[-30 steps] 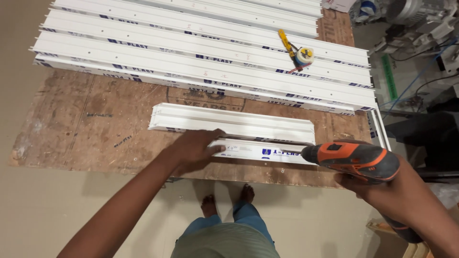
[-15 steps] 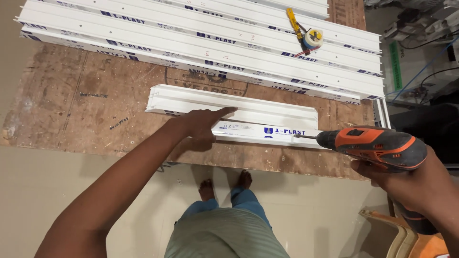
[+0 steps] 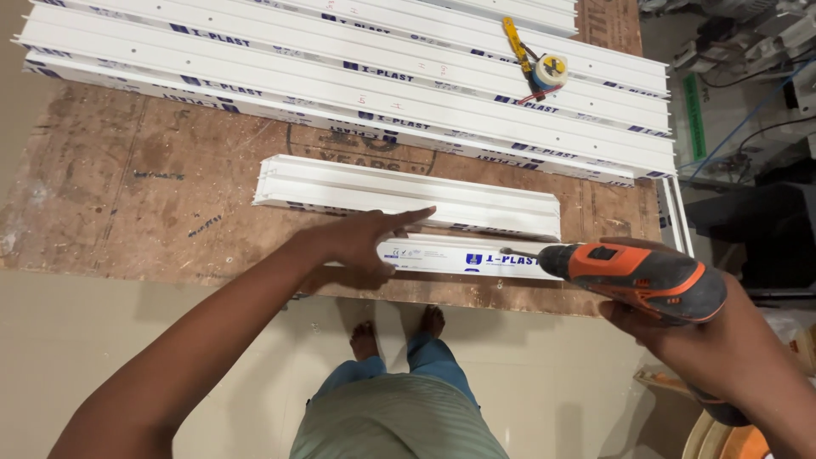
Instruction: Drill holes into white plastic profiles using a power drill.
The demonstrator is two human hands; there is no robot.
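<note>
Landmark: we take the short white channel (image 3: 408, 191) lying on the plywood board (image 3: 127, 204).
Left hand (image 3: 361, 242): we press it flat, fingers spread, gripping nothing, on the channel's near strip.
Right hand (image 3: 680, 327): we close it around the orange drill (image 3: 637, 272), bit at the channel's right end.
Long channels (image 3: 340, 59): stacked beyond it.

My left hand (image 3: 361, 242) lies flat on a short white plastic strip (image 3: 463, 255) on the plywood table (image 3: 136, 195). My right hand (image 3: 680, 327) grips an orange drill (image 3: 637, 274), its bit touching that strip. A tape measure (image 3: 548, 72) rests on the long strips (image 3: 340, 64).
</note>
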